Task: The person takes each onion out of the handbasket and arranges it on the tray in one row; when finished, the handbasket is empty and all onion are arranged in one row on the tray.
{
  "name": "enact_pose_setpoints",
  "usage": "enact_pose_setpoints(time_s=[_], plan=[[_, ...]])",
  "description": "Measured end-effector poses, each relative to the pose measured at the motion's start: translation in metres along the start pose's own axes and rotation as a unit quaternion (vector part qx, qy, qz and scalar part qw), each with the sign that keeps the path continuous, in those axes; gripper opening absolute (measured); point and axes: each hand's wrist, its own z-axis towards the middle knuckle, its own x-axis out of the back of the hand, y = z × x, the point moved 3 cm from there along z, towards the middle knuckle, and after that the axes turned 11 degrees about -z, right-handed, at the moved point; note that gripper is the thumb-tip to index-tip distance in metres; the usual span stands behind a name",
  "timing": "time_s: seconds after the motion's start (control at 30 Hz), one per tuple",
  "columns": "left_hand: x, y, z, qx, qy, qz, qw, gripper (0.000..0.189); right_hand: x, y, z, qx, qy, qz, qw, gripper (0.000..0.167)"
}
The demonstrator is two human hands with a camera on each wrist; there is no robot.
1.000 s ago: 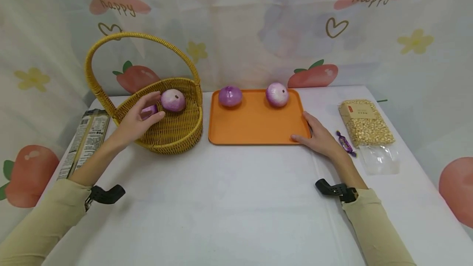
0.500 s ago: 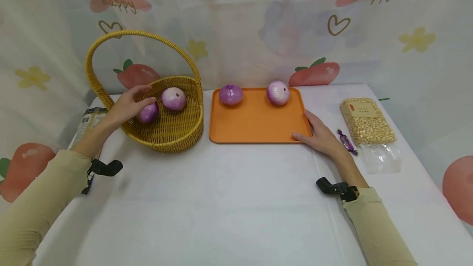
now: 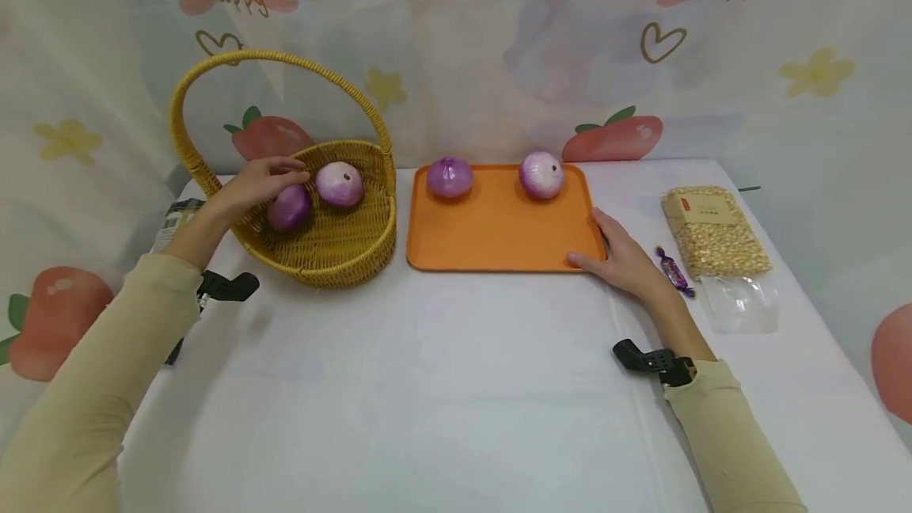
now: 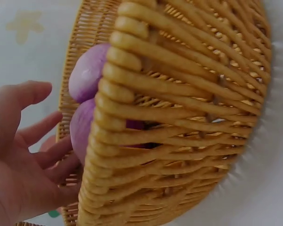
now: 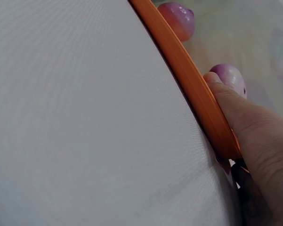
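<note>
In the head view two red onions lie inside a yellow wicker basket, a dark purple onion and a paler onion. My left hand reaches over the basket's left rim, its fingers above and beside the dark onion. The left wrist view shows these fingers loosely spread at that onion, not closed around it. My right hand holds the right front corner of an orange tray, thumb on the rim. Two more onions, one purple and one whitish, sit along the tray's back.
The basket's tall handle arches above it. A packet lies partly hidden behind the left arm. To the right are a purple-wrapped candy and a bag of yellow grains. A printed cloth hangs behind the white table.
My left hand has shifted back and left from over the basket's middle, then slightly right to the dark onion. The dark onion shows more fully. My right hand stays at the tray corner.
</note>
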Motion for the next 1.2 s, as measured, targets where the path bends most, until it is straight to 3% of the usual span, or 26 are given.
enact_pose_setpoints(time_s=[0.27,0.53,0.77,1.0,1.2], plan=[[0.000,0.012,0.009,-0.010,0.009,-0.030,0.9994,0.065,0.001,0.001,-0.001,-0.002,-0.003,-0.001,1.0000,0.100],[-0.006,0.029,0.026,-0.035,0.030,-0.017,0.9988,0.060,0.000,0.001,-0.001,-0.005,-0.003,0.004,1.0000,0.100],[-0.010,0.036,0.038,-0.058,0.006,-0.019,0.9981,0.060,0.001,0.000,0.000,-0.003,-0.005,0.004,1.0000,0.101],[-0.018,0.030,0.048,-0.074,-0.029,-0.001,0.9969,0.059,0.002,0.000,0.000,0.001,0.002,-0.001,1.0000,0.099],[-0.022,0.023,0.053,-0.063,-0.047,-0.042,0.9960,0.064,0.002,0.000,-0.001,-0.002,-0.003,-0.001,1.0000,0.100]])
